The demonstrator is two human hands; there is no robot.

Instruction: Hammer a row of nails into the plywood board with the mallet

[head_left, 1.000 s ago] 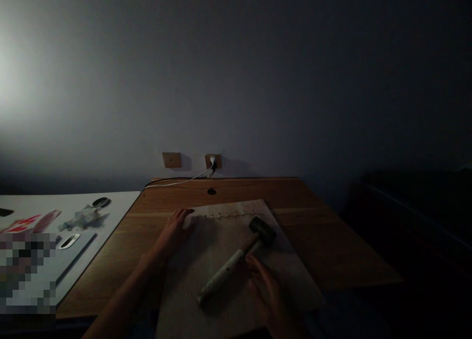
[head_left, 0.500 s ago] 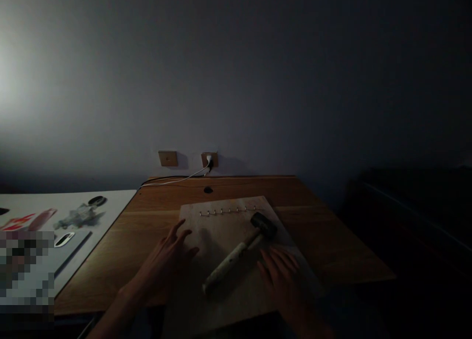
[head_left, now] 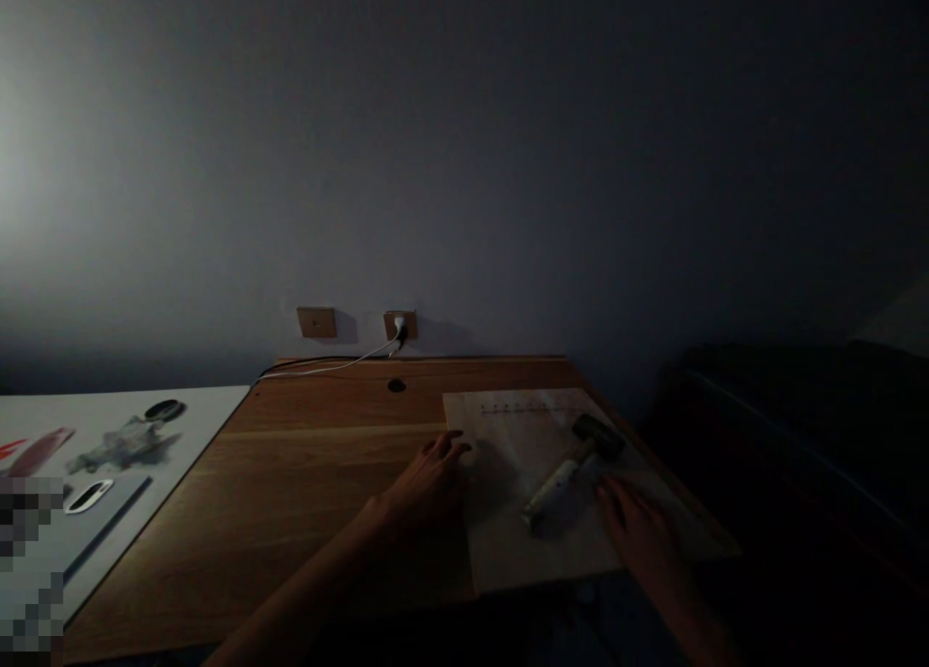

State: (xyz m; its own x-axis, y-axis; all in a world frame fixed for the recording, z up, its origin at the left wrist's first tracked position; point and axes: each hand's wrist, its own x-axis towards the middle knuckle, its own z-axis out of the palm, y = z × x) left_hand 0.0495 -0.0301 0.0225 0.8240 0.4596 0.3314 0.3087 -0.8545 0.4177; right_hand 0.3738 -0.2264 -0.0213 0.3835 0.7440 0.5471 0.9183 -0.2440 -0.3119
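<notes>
A pale wooden board (head_left: 508, 541) lies on the right part of a brown wooden desk (head_left: 290, 473), with a row of small nails (head_left: 519, 408) along its far edge. A mallet (head_left: 573, 469) with a black head and a light handle rests on the board. My left hand (head_left: 428, 483) presses on the board's left edge, fingers spread. My right hand (head_left: 643, 531) lies flat on the board just right of the mallet handle, fingers stretched out. Neither hand holds anything. The room is dim.
A white table (head_left: 108, 454) adjoins the desk on the left, carrying a red item (head_left: 40, 449), a clear plastic object (head_left: 120, 441) and a dark oval piece (head_left: 164, 409). A white cable (head_left: 326, 365) runs from a wall socket (head_left: 399, 324). Dark furniture stands at right.
The board with the mallet on it has slid to the right across the desk, both hands moving with it. My left hand has gone from the board's far corner to its left edge.
</notes>
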